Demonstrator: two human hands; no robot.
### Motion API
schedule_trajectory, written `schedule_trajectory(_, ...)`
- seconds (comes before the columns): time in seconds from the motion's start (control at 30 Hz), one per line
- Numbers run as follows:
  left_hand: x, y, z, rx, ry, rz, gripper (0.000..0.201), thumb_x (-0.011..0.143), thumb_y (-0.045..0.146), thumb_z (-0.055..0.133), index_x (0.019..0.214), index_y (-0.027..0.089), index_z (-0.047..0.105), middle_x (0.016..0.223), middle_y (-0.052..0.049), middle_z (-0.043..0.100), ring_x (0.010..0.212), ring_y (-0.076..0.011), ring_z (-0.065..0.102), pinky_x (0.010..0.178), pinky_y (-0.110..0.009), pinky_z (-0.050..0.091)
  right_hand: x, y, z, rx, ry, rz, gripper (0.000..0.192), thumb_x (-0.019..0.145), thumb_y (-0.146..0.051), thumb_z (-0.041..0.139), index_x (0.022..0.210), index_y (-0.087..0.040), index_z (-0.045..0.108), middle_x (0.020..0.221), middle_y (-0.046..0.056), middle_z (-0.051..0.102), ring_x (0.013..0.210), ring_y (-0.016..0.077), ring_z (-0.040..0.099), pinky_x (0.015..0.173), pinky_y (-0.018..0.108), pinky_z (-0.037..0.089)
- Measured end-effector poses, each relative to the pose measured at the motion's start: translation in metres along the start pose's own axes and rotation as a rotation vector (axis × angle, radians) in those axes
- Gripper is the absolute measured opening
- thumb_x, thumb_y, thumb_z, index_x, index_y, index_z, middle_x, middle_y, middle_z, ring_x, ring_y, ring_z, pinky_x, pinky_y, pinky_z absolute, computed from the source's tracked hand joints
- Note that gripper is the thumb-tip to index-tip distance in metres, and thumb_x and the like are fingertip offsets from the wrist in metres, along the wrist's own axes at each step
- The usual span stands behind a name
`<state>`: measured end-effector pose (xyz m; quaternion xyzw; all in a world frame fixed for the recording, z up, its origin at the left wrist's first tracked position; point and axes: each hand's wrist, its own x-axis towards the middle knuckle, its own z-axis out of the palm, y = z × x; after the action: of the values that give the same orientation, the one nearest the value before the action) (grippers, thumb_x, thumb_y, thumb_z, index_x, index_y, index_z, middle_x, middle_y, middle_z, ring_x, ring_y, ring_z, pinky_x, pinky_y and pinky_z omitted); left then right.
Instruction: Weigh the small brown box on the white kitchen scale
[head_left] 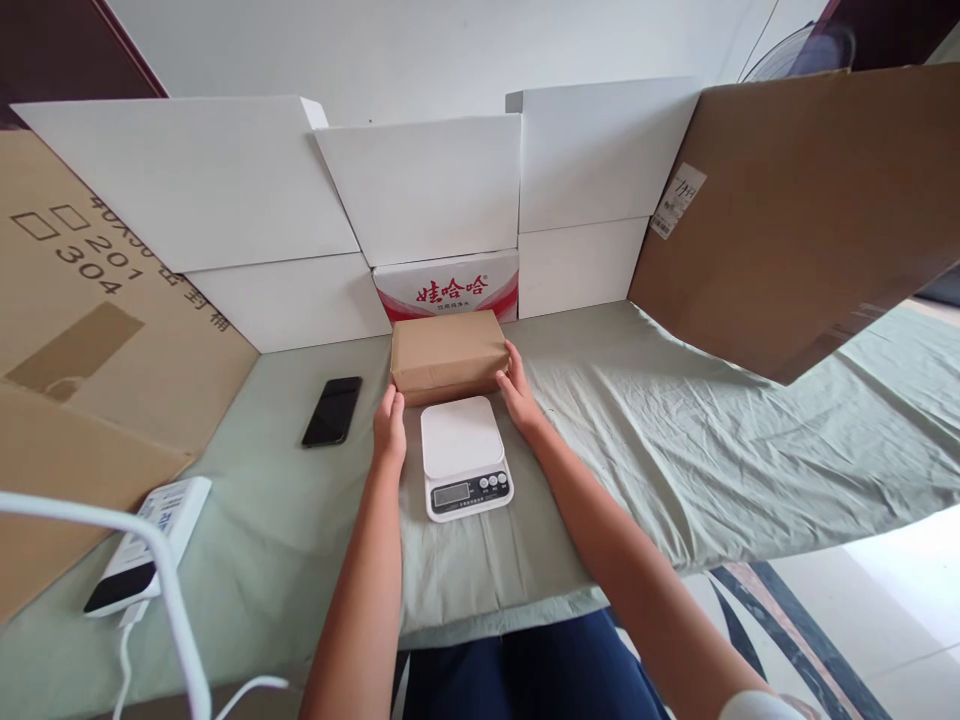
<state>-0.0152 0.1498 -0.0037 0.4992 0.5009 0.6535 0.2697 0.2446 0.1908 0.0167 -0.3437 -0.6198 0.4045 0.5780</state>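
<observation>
Between my two hands is a closed brown cardboard box (pixel 450 350), just behind a white digital kitchen scale (pixel 461 440). My left hand (pixel 389 425) grips the box at its near left corner, the fingers partly hidden along its side. At the right end, my right hand (pixel 517 388) presses its thumb and fingers against the near corner. Nothing lies on the scale's platform, and its dark display and buttons face me. Whether the box rests on the cloth or is slightly raised I cannot tell.
A black smartphone (pixel 332 411) lies left of my left hand. Farther left are a white power bank (pixel 150 545) with a cable and a curved white tube (pixel 169 570). White boxes (pixel 427 190) wall off the back; large cardboard boxes (pixel 780 210) flank both sides. Green cloth (pixel 615 430) covers the table.
</observation>
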Motion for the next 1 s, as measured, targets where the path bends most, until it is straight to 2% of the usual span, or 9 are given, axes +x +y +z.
schedule_trajectory(0.1, -0.002, 0.018, 0.002, 0.046, 0.004, 0.042, 0.065, 0.093, 0.069, 0.057, 0.129, 0.017, 0.071, 0.131, -0.015, 0.073, 0.139, -0.0326, 0.059, 0.119, -0.046, 0.043, -0.004, -0.009, 0.000, -0.055, 0.024, -0.066, 0.095, 0.095, -0.079, 0.051, 0.169, -0.027, 0.022, 0.176, 0.009, 0.030, 0.165, 0.0297, 0.027, 0.136, 0.053, 0.023)
schedule_trajectory(0.2, -0.016, 0.037, 0.003, 0.042, 0.020, 0.098, 0.070, 0.093, 0.072, 0.055, 0.134, 0.017, 0.069, 0.134, -0.016, 0.072, 0.140, -0.0346, 0.058, 0.119, -0.046, 0.043, -0.018, -0.024, -0.005, -0.106, 0.021, -0.125, 0.092, 0.096, -0.077, 0.051, 0.169, -0.030, 0.020, 0.178, 0.008, 0.026, 0.166, 0.0305, 0.024, 0.136, 0.054, 0.023)
schedule_trajectory(0.3, -0.044, 0.049, -0.001, 0.042, 0.000, 0.116, 0.077, 0.093, 0.073, 0.053, 0.142, 0.015, 0.064, 0.136, -0.018, 0.071, 0.137, -0.0357, 0.061, 0.116, -0.046, 0.046, -0.044, -0.038, -0.015, -0.158, 0.019, -0.151, 0.088, 0.098, -0.074, 0.051, 0.169, -0.032, 0.021, 0.179, 0.008, 0.024, 0.166, 0.0312, 0.024, 0.136, 0.054, 0.024)
schedule_trajectory(0.43, -0.094, 0.053, -0.014, 0.043, -0.060, 0.097, 0.081, 0.094, 0.072, 0.051, 0.150, 0.014, 0.059, 0.142, -0.020, 0.068, 0.140, -0.0378, 0.059, 0.119, -0.050, 0.044, -0.087, -0.046, -0.030, -0.180, 0.005, -0.149, 0.083, 0.101, -0.069, 0.049, 0.169, -0.034, 0.019, 0.178, 0.007, 0.025, 0.166, 0.0302, 0.025, 0.136, 0.054, 0.025)
schedule_trajectory(0.57, -0.129, 0.052, -0.025, 0.011, -0.026, 0.043, 0.086, 0.091, 0.073, 0.055, 0.153, 0.014, 0.057, 0.145, -0.020, 0.067, 0.145, -0.0393, 0.055, 0.121, -0.051, 0.043, -0.112, -0.047, -0.033, -0.182, 0.000, -0.118, 0.078, 0.103, -0.066, 0.049, 0.169, -0.034, 0.021, 0.177, 0.008, 0.028, 0.165, 0.0304, 0.028, 0.135, 0.054, 0.027)
schedule_trajectory(0.73, -0.134, 0.049, -0.027, 0.012, 0.066, 0.018, 0.089, 0.090, 0.075, 0.055, 0.157, 0.016, 0.053, 0.146, -0.019, 0.066, 0.145, -0.0392, 0.055, 0.120, -0.052, 0.044, -0.109, -0.046, -0.024, -0.152, 0.008, -0.131, 0.077, 0.102, -0.067, 0.048, 0.167, -0.031, 0.026, 0.174, 0.010, 0.033, 0.162, 0.0324, 0.033, 0.132, 0.055, 0.033)
schedule_trajectory(1.0, -0.131, 0.040, -0.026, 0.011, 0.150, -0.023, 0.087, 0.088, 0.073, 0.058, 0.152, 0.014, 0.058, 0.146, -0.021, 0.065, 0.140, -0.0395, 0.060, 0.117, -0.053, 0.047, -0.108, -0.048, -0.024, -0.169, 0.008, -0.189, 0.066, 0.105, -0.062, 0.048, 0.162, -0.033, 0.036, 0.172, 0.009, 0.039, 0.160, 0.0326, 0.037, 0.127, 0.056, 0.040)
